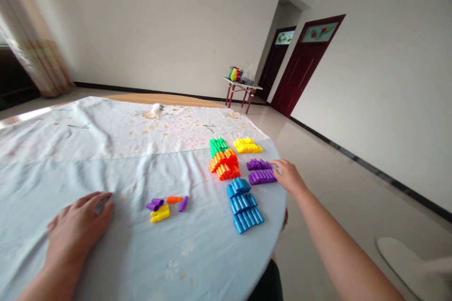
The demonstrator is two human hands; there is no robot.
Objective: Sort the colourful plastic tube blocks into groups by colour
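My left hand (pixel 81 221) rests on the blue tablecloth (pixel 141 258), fingers apart and nothing in them. My right hand (pixel 286 174) reaches over the table's right edge, thumb and index finger at the right end of the purple tubes (pixel 262 177); whether it grips one is too small to tell. Stacked to the left of these are green tubes (pixel 218 146), orange tubes (pixel 226 164) and blue tubes (pixel 245 204). Yellow tubes (pixel 247 146) lie behind the purple ones. Between my hands is a small loose group: purple pieces (pixel 154 204), yellow pieces (pixel 160 214) and an orange piece (pixel 174 200).
A small white object (pixel 157 108) lies at the far side of the round table. Beyond it, a small side table (pixel 242 85) holds a colourful bag (pixel 235 74). A pale stool or chair (pixel 411 268) stands at the lower right.
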